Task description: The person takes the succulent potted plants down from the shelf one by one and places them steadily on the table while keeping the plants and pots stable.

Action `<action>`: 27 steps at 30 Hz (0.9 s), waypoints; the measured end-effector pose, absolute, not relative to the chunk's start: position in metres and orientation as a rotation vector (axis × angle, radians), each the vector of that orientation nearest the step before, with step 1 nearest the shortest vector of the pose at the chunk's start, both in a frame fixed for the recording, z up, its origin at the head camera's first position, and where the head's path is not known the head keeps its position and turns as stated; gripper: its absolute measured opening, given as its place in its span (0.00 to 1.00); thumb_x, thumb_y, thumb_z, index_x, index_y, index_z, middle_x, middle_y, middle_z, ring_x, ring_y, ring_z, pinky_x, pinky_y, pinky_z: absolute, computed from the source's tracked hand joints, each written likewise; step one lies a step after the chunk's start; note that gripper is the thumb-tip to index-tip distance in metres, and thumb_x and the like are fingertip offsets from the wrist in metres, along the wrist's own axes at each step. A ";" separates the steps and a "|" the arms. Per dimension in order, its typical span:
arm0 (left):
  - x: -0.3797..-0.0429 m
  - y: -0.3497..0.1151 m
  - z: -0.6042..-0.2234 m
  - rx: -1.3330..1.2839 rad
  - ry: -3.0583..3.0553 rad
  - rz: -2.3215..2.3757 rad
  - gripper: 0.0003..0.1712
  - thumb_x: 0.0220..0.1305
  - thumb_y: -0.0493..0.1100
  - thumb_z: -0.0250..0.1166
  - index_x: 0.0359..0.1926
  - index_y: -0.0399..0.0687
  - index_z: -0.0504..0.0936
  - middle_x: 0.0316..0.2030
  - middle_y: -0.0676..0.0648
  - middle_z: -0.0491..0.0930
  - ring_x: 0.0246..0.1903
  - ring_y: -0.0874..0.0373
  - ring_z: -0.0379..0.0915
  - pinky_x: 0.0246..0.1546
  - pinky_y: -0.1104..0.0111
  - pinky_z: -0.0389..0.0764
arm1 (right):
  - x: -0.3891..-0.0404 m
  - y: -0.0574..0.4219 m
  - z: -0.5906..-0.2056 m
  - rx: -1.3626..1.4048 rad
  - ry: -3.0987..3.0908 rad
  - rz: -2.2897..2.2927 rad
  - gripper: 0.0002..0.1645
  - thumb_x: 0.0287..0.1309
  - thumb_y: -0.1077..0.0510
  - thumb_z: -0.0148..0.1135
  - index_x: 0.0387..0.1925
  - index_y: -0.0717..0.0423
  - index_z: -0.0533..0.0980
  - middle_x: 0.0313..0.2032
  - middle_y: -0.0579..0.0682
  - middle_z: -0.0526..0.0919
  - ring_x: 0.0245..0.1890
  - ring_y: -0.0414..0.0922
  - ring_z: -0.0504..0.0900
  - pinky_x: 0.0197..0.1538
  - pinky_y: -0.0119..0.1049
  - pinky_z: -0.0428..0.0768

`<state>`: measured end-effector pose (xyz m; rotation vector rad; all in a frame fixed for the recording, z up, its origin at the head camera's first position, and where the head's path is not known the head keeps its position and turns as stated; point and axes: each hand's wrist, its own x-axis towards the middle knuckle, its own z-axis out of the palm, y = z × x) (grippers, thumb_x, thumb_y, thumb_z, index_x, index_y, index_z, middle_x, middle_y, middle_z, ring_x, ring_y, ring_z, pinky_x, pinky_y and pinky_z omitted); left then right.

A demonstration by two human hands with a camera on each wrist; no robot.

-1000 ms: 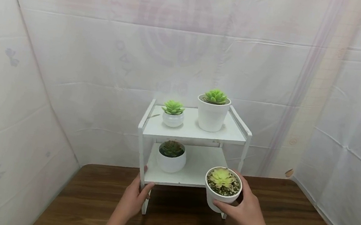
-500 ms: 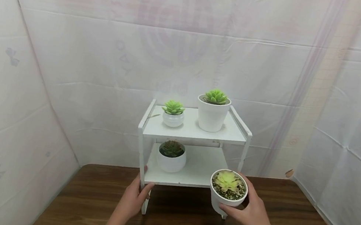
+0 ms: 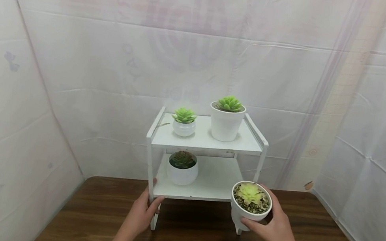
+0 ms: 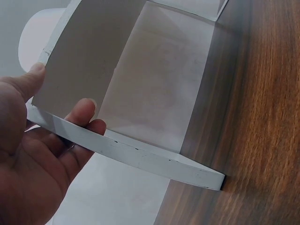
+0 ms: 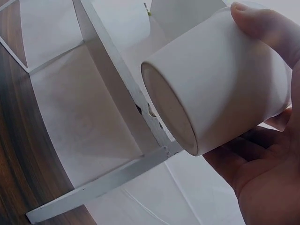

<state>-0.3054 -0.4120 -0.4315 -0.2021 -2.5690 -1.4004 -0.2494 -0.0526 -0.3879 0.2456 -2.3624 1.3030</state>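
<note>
My right hand (image 3: 275, 229) grips a white pot with a pale yellow-green succulent (image 3: 251, 194), its thumb on the near side and fingers around the far side. The pot is in front of the rack's lower right corner, and its underside (image 5: 168, 110) shows in the right wrist view. My left hand (image 3: 141, 212) holds the left front leg of a white two-tier rack (image 3: 208, 144). In the left wrist view its fingers (image 4: 82, 112) wrap the leg and the thumb lies on the lower shelf's edge.
A small potted succulent (image 3: 184, 127) and a taller one (image 3: 226, 124) stand on the top shelf. A dark succulent in a round white pot (image 3: 182, 175) sits at the lower shelf's left. The rack stands on a brown wooden table (image 3: 97, 205), with white sheeting (image 3: 113, 67) behind.
My right hand has carried the succulent pot a little to the right, away from the lower shelf's middle. The left hand keeps its hold on the rack leg.
</note>
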 end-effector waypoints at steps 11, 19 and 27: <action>-0.306 -0.411 -0.432 -0.188 -2.579 -1.403 0.43 0.69 0.58 0.56 0.76 0.46 0.50 0.37 0.43 0.78 0.30 0.55 0.75 0.30 0.67 0.75 | -0.248 -0.038 -0.388 0.246 -2.317 1.284 0.59 0.38 0.57 0.82 0.71 0.43 0.59 0.55 0.35 0.71 0.51 0.23 0.70 0.49 0.18 0.71; -0.306 -0.412 -0.432 -0.188 -2.583 -1.394 0.43 0.69 0.58 0.56 0.76 0.46 0.50 0.38 0.44 0.77 0.29 0.57 0.74 0.31 0.67 0.75 | -0.246 -0.032 -0.386 0.205 -2.343 1.302 0.59 0.39 0.57 0.81 0.71 0.42 0.58 0.57 0.48 0.71 0.48 0.24 0.71 0.45 0.23 0.75; -0.306 -0.412 -0.433 -0.197 -2.574 -1.385 0.43 0.69 0.59 0.55 0.76 0.46 0.50 0.40 0.41 0.79 0.29 0.57 0.74 0.28 0.68 0.76 | -0.248 -0.027 -0.388 0.232 -2.306 1.344 0.58 0.41 0.60 0.80 0.71 0.44 0.58 0.55 0.39 0.71 0.48 0.25 0.73 0.45 0.24 0.78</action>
